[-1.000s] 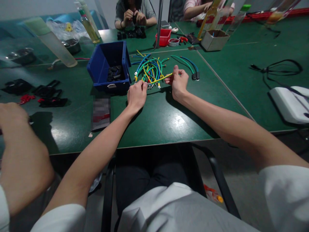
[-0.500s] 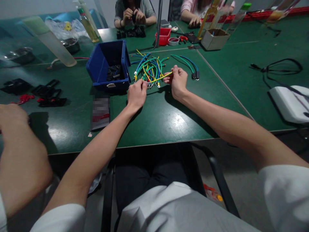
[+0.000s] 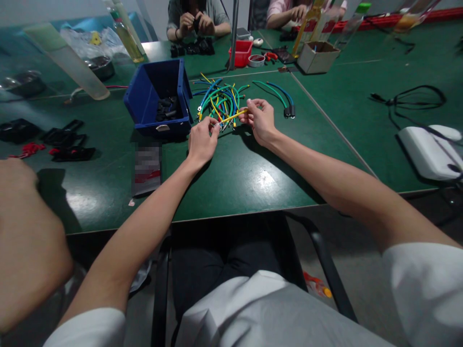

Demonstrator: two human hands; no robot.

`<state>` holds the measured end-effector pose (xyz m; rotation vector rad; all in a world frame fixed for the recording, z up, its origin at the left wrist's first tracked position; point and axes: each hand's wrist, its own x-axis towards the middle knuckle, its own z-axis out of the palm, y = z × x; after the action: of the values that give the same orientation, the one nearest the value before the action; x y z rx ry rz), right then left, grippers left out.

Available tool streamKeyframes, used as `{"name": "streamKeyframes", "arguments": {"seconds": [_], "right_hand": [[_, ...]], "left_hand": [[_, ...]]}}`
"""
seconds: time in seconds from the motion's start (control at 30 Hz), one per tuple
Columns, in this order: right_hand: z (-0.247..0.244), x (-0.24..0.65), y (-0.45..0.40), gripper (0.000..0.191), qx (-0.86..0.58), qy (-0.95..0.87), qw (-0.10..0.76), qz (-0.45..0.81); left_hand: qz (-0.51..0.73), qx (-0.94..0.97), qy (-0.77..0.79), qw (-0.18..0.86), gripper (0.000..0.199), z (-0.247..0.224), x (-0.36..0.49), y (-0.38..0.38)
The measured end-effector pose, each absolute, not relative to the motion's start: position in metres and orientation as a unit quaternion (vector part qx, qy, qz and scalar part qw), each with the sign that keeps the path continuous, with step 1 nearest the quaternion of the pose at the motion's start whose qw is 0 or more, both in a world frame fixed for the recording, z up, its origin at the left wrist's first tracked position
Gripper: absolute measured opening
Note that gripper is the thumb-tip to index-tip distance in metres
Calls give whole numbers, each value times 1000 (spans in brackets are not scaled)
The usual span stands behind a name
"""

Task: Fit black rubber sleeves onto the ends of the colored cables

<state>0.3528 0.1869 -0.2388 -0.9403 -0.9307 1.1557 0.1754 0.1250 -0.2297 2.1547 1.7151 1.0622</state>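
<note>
A short yellow wire (image 3: pixel 233 116) stretches between my hands, just above the near side of a wire pile. My left hand (image 3: pixel 203 140) pinches its left end, where a terminal is mostly hidden by the fingertips. With thumb and fingers, my right hand (image 3: pixel 261 120) grips the other end. Behind them lies the tangled heap of green, blue and yellow wires (image 3: pixel 226 96) with ring terminals. A green and a blue wire with black sleeves (image 3: pixel 289 112) rest apart, to the right. Left of the pile stands a blue bin (image 3: pixel 164 126) with small black pieces inside.
A dark packet (image 3: pixel 147 168) lies before the bin. Black parts (image 3: pixel 74 144) and another person's arm (image 3: pixel 29 241) are at left. A red box (image 3: pixel 240 54), cardboard box (image 3: pixel 318 58) and metal pole stand farther back. A white device (image 3: pixel 430 152) with a cable sits right. Two people sit opposite.
My right hand has shifted slightly left along the yellow wire, its fingers now more spread. The left hand keeps its pinch. The whole view has drifted a little.
</note>
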Motion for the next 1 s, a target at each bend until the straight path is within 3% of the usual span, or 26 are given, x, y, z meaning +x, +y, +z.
{"name": "streamKeyframes", "arguments": {"seconds": [0.37, 0.63, 1.0], "right_hand": [[-238, 352, 191, 41, -419, -385, 649, 505], [-243, 356, 197, 42, -422, -356, 674, 491], [-240, 356, 196, 42, -430, -367, 659, 496]], "left_hand": [[340, 744, 570, 82, 24, -228, 176, 123], [416, 651, 634, -26, 23, -206, 149, 132], [393, 618, 680, -40, 42, -219, 124, 150]]}}
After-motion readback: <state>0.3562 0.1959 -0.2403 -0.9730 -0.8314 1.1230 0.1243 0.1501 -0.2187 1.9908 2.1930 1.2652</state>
